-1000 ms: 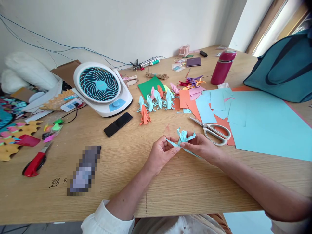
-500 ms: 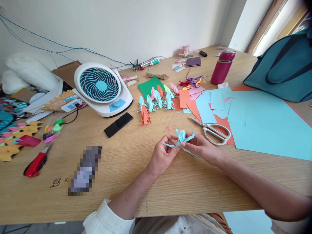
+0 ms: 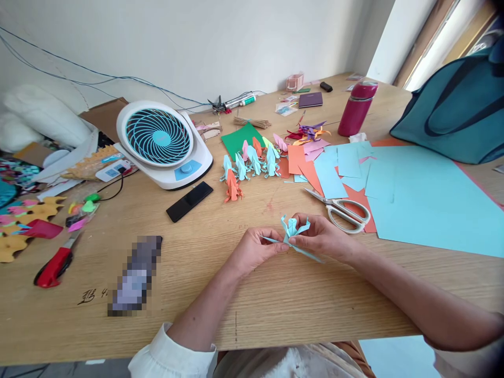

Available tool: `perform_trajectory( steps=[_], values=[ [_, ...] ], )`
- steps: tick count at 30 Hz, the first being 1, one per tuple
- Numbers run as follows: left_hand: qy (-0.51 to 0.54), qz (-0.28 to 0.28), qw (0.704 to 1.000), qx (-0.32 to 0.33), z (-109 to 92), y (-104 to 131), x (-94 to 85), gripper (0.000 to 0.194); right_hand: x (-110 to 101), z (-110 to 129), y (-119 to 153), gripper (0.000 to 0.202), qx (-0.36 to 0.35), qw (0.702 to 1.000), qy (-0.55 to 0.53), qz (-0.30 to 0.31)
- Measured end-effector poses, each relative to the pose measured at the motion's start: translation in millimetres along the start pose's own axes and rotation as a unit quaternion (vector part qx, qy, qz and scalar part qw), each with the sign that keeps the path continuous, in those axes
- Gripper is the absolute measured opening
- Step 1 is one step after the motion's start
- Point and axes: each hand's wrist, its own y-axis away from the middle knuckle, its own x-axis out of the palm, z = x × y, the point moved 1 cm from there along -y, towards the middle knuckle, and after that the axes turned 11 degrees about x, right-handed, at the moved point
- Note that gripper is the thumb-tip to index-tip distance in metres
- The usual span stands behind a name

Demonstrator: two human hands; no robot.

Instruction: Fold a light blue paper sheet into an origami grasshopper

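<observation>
A light blue folded paper figure [image 3: 292, 228] with several thin pointed strips is between my two hands above the table. My left hand [image 3: 258, 250] pinches its left side, thumb and fingers together near a strip pointing left. On the right, my right hand [image 3: 321, 239] grips the body with thumb and fingers; one long strip sticks out below that hand. Beyond them stand an orange folded figure [image 3: 233, 188] and several light blue ones [image 3: 255, 161]. White-handled scissors [image 3: 348, 214] lie behind my right hand.
Large blue sheet [image 3: 429, 199] and cut papers [image 3: 331, 176] lie at the right, near a magenta bottle [image 3: 357, 109] and teal bag [image 3: 452, 115]. A fan [image 3: 159, 139], black phone [image 3: 189, 201] and red-handled knife [image 3: 55, 266] are on the left.
My left fingers have closed flatter against the paper figure, and my right fingers have shifted slightly on it. The figure is tilted a little differently. The whole view has moved slightly.
</observation>
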Motion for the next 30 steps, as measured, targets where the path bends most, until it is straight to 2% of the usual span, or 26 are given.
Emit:
perform_trajectory(
  steps=[2,6,10,14,18,22,28,30],
  values=[
    [-0.040,0.045,0.998,-0.021,-3,1,-5.8,0.033,0,-2,0,0.045,0.012,1.000,0.004,0.019],
    [-0.116,0.062,0.991,0.020,-10,3,-6.4,0.035,-1,-7,-2,0.043,0.010,0.999,0.034,0.033],
    [-0.084,0.043,0.995,0.029,-7,4,2.1,0.029,0,-11,-4,0.042,0.002,0.998,0.050,0.039],
    [-0.050,0.022,0.998,0.021,-3,2,2.8,0.023,-1,-10,-5,0.044,-0.007,0.999,-0.001,0.050],
    [-0.024,0.035,0.999,0.000,-4,0,0.6,0.020,-6,-9,-6,0.042,-0.001,0.999,0.002,0.054],
    [0.008,0.055,0.998,-0.012,-2,1,1.6,0.027,-7,-12,-6,0.039,0.000,0.999,0.049,0.016],
    [0.057,0.033,0.997,-0.049,4,3,9.4,0.032,2,-8,-1,0.038,-0.018,0.999,0.046,0.013],
    [0.067,0.008,0.996,-0.056,3,3,10.7,0.035,1,-3,2,0.037,-0.036,0.999,0.033,0.010]
  ],
)
